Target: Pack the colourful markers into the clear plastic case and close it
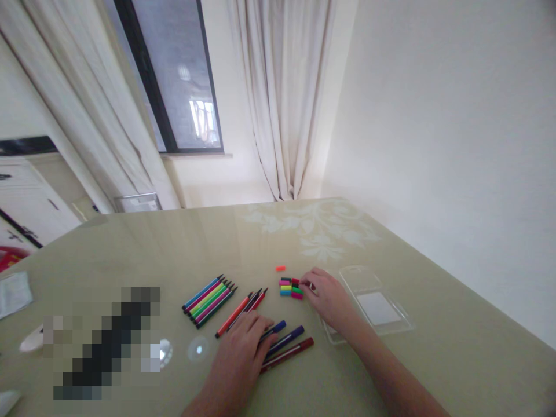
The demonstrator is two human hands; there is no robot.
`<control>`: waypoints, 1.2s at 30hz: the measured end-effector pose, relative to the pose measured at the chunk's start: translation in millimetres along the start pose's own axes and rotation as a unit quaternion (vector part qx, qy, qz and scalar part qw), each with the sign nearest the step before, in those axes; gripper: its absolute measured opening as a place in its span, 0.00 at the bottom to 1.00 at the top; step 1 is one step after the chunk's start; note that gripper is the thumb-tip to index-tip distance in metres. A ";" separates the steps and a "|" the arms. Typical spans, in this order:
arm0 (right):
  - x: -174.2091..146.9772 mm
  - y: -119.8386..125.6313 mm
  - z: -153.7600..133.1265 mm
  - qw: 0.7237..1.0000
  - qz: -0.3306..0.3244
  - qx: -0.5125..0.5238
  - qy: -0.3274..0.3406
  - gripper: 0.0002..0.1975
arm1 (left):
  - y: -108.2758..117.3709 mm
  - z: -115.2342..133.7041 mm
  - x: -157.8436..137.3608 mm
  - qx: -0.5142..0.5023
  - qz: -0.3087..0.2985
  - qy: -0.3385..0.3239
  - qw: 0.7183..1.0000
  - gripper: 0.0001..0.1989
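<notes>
My left hand is closed, with a blue capped marker between thumb and index finger. Beside it lie a purple-blue capped marker and a dark red capped marker, their lower ends hidden by the hand. Past its fingertips are several uncapped markers, including an orange one and a red one. My right hand pinches a dark red cap at the edge of a group of loose caps, which includes a yellow cap and a blue cap.
A row of uncapped coloured markers lies to the left. One orange cap sits apart, farther back. A clear plastic case lies open beneath and right of my right forearm. A pixelated dark object is at left, near a folded white packet.
</notes>
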State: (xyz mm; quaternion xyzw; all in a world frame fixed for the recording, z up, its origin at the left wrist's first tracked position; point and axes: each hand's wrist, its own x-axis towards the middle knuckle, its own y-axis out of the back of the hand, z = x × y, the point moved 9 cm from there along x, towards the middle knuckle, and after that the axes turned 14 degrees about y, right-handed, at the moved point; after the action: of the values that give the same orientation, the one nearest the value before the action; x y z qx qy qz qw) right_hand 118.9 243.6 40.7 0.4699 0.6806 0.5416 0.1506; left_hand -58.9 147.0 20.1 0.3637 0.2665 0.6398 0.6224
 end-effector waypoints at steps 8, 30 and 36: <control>0.7 -4.8 -7.0 0.999 -0.026 -0.035 0.001 0.07 | 64.3 -68.5 30.8 0.128 0.124 0.133 0.975 0.16; -0.4 6.1 -32.5 0.987 0.096 0.114 0.060 0.04 | 92.3 -88.2 38.6 0.114 0.171 0.112 0.972 0.18; -2.6 8.1 -47.6 0.974 0.110 0.171 0.098 0.08 | 54.0 -35.3 30.9 -0.058 0.025 0.026 0.998 0.14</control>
State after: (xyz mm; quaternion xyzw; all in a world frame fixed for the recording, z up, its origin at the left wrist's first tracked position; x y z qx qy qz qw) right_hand 90.1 212.9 64.6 0.5055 0.7187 0.4736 -0.0600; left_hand -118.4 177.1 46.2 0.3172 0.2360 0.6789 0.6186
